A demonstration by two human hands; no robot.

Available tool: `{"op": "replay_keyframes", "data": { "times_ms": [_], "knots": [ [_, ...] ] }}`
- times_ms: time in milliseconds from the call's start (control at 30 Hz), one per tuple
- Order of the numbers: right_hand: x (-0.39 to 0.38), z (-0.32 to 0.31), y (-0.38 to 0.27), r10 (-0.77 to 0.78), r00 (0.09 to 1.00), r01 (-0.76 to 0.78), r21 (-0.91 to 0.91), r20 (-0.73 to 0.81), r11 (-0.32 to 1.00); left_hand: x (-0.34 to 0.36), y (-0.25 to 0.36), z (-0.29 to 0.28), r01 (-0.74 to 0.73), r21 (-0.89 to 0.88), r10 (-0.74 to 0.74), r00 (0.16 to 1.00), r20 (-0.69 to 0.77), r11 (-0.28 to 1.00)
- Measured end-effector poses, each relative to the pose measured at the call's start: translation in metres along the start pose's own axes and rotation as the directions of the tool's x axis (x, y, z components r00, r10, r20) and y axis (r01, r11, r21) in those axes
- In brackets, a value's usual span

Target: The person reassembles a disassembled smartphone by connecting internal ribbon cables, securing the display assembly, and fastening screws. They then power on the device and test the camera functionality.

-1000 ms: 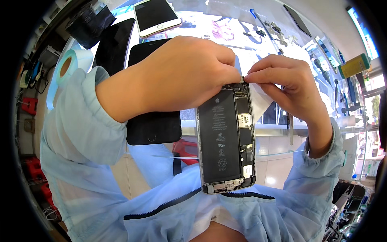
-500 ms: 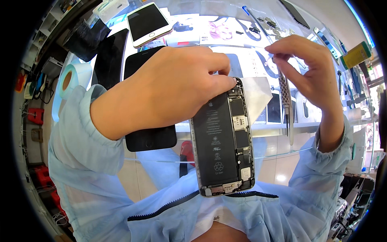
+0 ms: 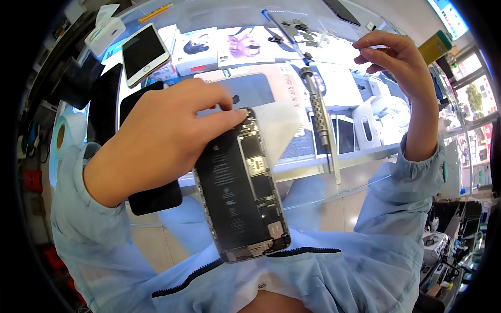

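1. Left hand (image 3: 169, 133), reaching in from the left of the frame, is clamped on the top end of an opened phone (image 3: 227, 182), thumb at its upper edge.
2. Right hand (image 3: 399, 60) is raised at the upper right, well apart from the phone, fingers bent and fingertips near the thumb; whether they pinch anything small, I cannot tell.
3. Glass surface (image 3: 224, 18) spans the upper half of the frame.
4. The opened phone sits at the lower centre, tilted, its black battery and circuit board bare, its lower end seen against the blue jacket (image 3: 125, 271).
5. A dark phone (image 3: 156, 198) is partly hidden behind the left hand and wrist.
6. A white phone (image 3: 145, 52) with a dark screen lies at the upper left.
7. A screwdriver (image 3: 319, 112) with a textured metal handle is right of centre.
8. A pale-blue tape roll (image 3: 73, 130) stands at the left.
9. Small metal parts (image 3: 305, 36) are scattered at the upper centre.
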State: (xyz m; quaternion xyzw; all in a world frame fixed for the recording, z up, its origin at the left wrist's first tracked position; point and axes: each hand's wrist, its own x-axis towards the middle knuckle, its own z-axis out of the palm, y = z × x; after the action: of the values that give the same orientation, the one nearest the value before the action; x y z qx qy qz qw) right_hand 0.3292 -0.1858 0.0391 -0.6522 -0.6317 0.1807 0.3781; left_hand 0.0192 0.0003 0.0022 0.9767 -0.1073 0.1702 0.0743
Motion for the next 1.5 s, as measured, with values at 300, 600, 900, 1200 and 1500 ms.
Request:
{"op": "replay_keyframes", "data": {
  "times_ms": [300, 600, 900, 1200, 1500],
  "knots": [
    [-0.02, -0.034, 0.001, 0.093, 0.982, -0.118, -0.155, -0.161, 0.981, 0.004, 0.003, -0.004, 0.027, -0.028, -0.026, 0.999, 0.039, 0.999],
    [-0.025, -0.033, 0.001, 0.003, 0.942, -0.071, -0.192, -0.336, 0.979, 0.001, 0.006, -0.004, 0.04, -0.015, -0.04, 0.999, 0.024, 0.999],
    [-0.141, -0.037, -0.006, -0.112, 0.357, -0.291, -0.225, -0.927, 0.93, 0.005, 0.009, -0.002, 0.013, 0.035, -0.011, 0.999, -0.037, 0.999],
    [-0.187, -0.02, 0.046, 0.044, 0.413, -0.238, -0.061, -0.91, 0.969, 0.002, 0.009, -0.004, 0.031, -0.03, -0.031, 0.999, -0.008, 0.999],
    [-0.16, -0.04, 0.068, 0.149, 0.548, -0.508, -0.186, -0.823, 0.841, 0.003, 0.007, -0.004, 0.013, -0.043, -0.014, 1.0, -0.018, 0.999]
  ]
}}
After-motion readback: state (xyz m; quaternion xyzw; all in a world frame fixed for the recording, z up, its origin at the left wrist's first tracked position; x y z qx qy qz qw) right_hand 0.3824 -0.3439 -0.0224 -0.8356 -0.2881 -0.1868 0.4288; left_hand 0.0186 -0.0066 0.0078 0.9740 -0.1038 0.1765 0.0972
